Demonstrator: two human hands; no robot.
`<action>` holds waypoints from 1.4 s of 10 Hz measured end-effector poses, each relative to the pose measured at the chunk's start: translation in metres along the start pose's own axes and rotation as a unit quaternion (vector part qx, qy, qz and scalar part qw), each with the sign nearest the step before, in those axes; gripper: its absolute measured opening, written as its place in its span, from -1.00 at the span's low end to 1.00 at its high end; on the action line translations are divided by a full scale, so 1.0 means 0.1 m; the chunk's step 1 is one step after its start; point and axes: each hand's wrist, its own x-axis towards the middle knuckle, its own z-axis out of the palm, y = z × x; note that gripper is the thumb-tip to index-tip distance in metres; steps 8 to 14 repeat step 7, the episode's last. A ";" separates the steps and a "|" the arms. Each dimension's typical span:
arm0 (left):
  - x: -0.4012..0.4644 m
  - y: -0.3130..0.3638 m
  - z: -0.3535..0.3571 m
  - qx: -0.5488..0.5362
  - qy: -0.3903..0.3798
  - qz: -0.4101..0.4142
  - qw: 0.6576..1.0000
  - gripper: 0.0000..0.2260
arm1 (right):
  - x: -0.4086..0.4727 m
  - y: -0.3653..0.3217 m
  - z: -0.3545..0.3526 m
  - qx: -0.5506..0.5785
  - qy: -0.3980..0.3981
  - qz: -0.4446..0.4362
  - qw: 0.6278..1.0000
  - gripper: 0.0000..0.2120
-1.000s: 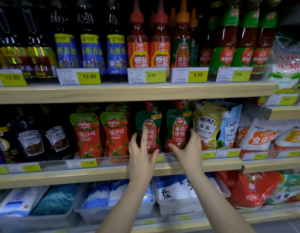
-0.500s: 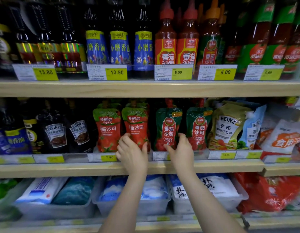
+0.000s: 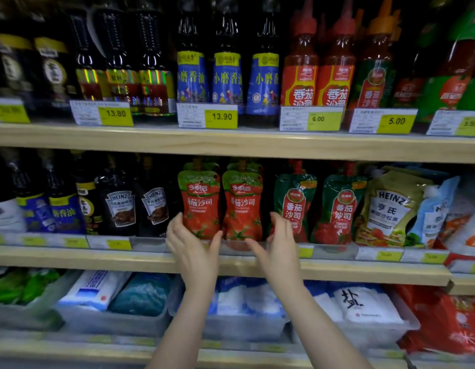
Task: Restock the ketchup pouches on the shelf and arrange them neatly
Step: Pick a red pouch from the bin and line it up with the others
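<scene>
Two red ketchup pouches with green tops stand side by side on the middle shelf (image 3: 151, 262), the left one (image 3: 200, 201) and the right one (image 3: 243, 203). Two green ketchup pouches (image 3: 293, 206) (image 3: 343, 209) stand to their right. My left hand (image 3: 191, 246) is open at the lower left edge of the left red pouch, fingers touching it. My right hand (image 3: 276, 243) is open between the right red pouch and the first green pouch, thumb reaching under the red pouch. Neither hand grips anything.
Dark Heinz sauce bottles (image 3: 119, 201) stand left of the pouches, and a Heinz salad dressing pouch (image 3: 388, 209) to the right. Sesame oil and ketchup bottles (image 3: 300, 73) fill the upper shelf. Clear bins of salt bags (image 3: 364, 302) sit below. A clear rail with price tags (image 3: 119, 245) fronts the shelf.
The view shifted left. Both hands moved from the green pouches to the two red pouches and now flank that pair with fingers spread.
</scene>
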 end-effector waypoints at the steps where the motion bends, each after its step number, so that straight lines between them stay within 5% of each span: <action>1: 0.14 -0.02 0.01 0.058 -0.045 -0.016 0.997 -0.13 | 0.12 -0.15 0.22 -0.024 -0.015 0.036 0.999 -0.25; 4: 0.21 -0.09 0.09 0.101 -0.080 -0.023 0.991 -0.29 | 0.25 -0.23 0.32 -0.165 -0.007 0.083 0.983 -0.43; 6: 0.18 -0.06 -0.04 0.041 -0.075 0.008 0.996 -0.28 | 0.23 -0.13 0.19 -0.082 -0.024 0.060 0.995 -0.31; 7: 0.27 0.05 -0.16 0.030 -0.033 0.148 0.988 -0.44 | 0.26 0.00 -0.07 -0.048 -0.042 -0.010 0.998 -0.38; 14: 0.27 0.05 -0.16 0.030 -0.033 0.148 0.988 -0.44 | 0.26 0.00 -0.07 -0.048 -0.042 -0.010 0.998 -0.38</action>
